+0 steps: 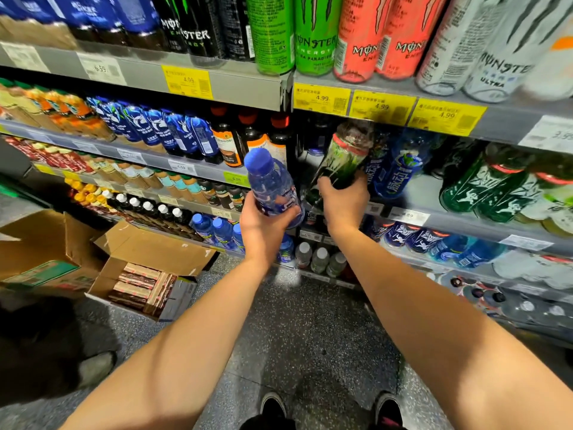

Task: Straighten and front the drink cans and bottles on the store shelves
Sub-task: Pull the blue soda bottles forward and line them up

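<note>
My left hand grips a blue bottle with a blue cap, held upright in front of the shelf upright. My right hand holds the base of a dark green bottle with a red band, tilted top-first toward the second shelf on the right. Beside it on that shelf stand blue bottles and more green bottles. Rows of energy drink cans line the top shelf.
Shelf edges with yellow price tags run across above my hands. Open cardboard boxes with packed goods sit on the floor at left. Lower shelves hold more bottles. My shoes stand on the speckled floor.
</note>
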